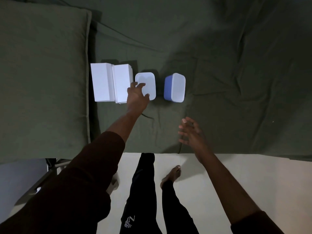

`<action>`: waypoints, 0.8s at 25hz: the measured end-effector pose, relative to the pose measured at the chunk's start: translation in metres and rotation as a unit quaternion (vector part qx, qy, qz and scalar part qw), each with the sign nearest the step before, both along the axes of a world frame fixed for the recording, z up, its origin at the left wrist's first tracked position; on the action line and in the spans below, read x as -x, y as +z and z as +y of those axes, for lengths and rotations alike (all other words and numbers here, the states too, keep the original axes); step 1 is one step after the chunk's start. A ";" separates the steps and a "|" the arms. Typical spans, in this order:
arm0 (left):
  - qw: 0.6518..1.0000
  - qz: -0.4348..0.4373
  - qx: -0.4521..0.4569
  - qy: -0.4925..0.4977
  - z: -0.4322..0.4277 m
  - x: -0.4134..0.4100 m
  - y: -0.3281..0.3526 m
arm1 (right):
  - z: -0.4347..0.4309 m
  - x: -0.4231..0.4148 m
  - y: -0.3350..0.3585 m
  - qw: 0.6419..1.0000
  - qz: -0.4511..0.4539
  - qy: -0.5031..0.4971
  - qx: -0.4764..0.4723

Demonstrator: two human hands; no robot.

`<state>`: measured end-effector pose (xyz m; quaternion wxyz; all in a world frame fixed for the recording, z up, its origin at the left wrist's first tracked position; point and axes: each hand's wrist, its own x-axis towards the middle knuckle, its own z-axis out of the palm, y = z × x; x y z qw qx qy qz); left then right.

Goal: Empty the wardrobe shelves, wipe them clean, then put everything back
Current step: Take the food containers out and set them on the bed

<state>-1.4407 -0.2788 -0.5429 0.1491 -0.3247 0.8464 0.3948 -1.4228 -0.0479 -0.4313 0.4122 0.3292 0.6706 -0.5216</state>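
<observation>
The left hand point(137, 95) is stretched out over a bed covered with a dark green sheet point(236, 65), its fingers spread and curved above the near left corner of a white tub point(147, 81); whether the fingertips actually touch the lid cannot be told, and nothing is seen to be clamped in this grip. Just to the left of the hand, two white boxes point(109, 81) are set side by side, touching each other, and the nearer one is partly covered by the wrist. To the right of the white tub, apart from it, a blue tub point(174, 87) with a pale lid is lying on the sheet. The right hand point(190, 132) is held open above the bed's near edge, well short of the blue tub, fingers apart and blurred, holding nothing. Further left of the boxes a green pillow point(43, 73) is laid. Below the hands, pale floor point(253, 174), dark trouser legs and a bare foot point(172, 176) are seen. A metal frame at the lower left is largely hidden behind the left sleeve and is hard to make out.
</observation>
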 end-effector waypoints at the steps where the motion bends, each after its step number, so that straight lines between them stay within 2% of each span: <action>1: 1.000 0.012 -0.009 -0.005 0.005 -0.008 0.002 | 0.000 -0.003 0.005 1.000 0.004 0.001 -0.001; 4: 0.997 0.014 -0.051 -0.064 0.023 -0.030 0.021 | 0.003 -0.008 0.023 1.000 0.020 0.003 -0.011; 6: 0.991 -0.016 -0.076 -0.109 0.038 -0.042 0.034 | 0.009 -0.011 0.037 0.999 0.029 -0.011 -0.024; 8: 0.982 -0.062 -0.093 -0.153 0.053 -0.055 0.050 | 0.020 -0.017 0.055 0.998 0.043 -0.043 -0.034; 12: 0.964 -0.068 -0.098 -0.239 0.084 -0.080 0.083 | 0.054 -0.047 0.094 0.991 0.074 -0.108 -0.012; 17: 0.926 -0.101 -0.093 -0.351 0.139 -0.099 0.128 | 0.127 -0.137 0.132 0.977 0.113 -0.181 -0.018; 20: 0.892 -0.110 -0.061 -0.434 0.196 -0.124 0.147 | 0.179 -0.222 0.143 0.944 0.125 -0.304 -0.029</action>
